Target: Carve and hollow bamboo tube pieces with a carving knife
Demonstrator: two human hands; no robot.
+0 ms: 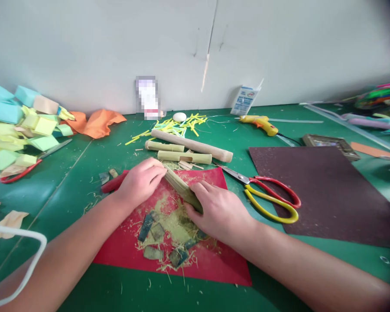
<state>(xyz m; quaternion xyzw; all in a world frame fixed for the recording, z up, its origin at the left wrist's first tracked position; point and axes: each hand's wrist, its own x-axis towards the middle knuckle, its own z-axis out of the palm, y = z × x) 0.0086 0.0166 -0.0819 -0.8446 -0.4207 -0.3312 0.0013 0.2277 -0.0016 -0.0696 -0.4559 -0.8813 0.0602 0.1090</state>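
A pale green bamboo piece (178, 184) is held at a slant above a red sheet (229, 264). My right hand (216, 208) wraps round its near end. At its far end my left hand (143, 184) is closed, with fingertips pressed against the bamboo; whether a small tool is hidden in them I cannot tell. A red handle-like object (112, 185) lies beside my left wrist, partly covered. Dark bamboo chips (146, 227) and fine shavings (178, 229) are scattered on the red sheet under my hands.
Beyond the sheet lie a wooden stick (195, 146) and cut bamboo tubes (185, 157). Scissors with red and yellow handles (273, 199) rest partly on a brown board (325, 195). A yellow glue gun (260, 124) and carton (246, 100) stand behind. Folded paper (6, 130) piles up left.
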